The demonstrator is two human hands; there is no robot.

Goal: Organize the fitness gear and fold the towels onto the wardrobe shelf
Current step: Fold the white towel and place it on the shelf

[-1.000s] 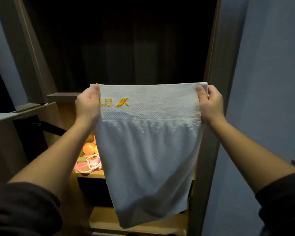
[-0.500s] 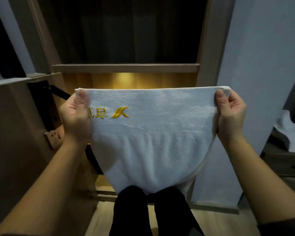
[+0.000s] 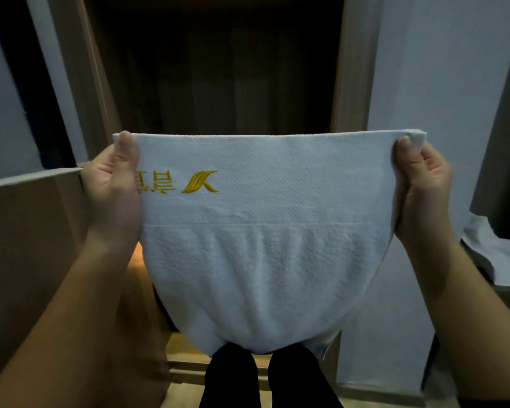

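At nine and three o'clock, my left grip (image 3: pixel 112 184) and right grip (image 3: pixel 421 178) pinch the top corners of the gold-embroidered white terry towel (image 3: pixel 262 254), stretching it flat before the dark wooden wardrobe (image 3: pixel 349 69) to fold evenly.

The single head-worn view looks forward and down, close behind the left hand (image 3: pixel 112 189) at 9 o'clock and right hand (image 3: pixel 423 187) at 3 o'clock, facing the wardrobe (image 3: pixel 218 72) at 12 o'clock, the towel (image 3: pixel 262 248) filling the centre, legs (image 3: pixel 233 381) at 6 o'clock.
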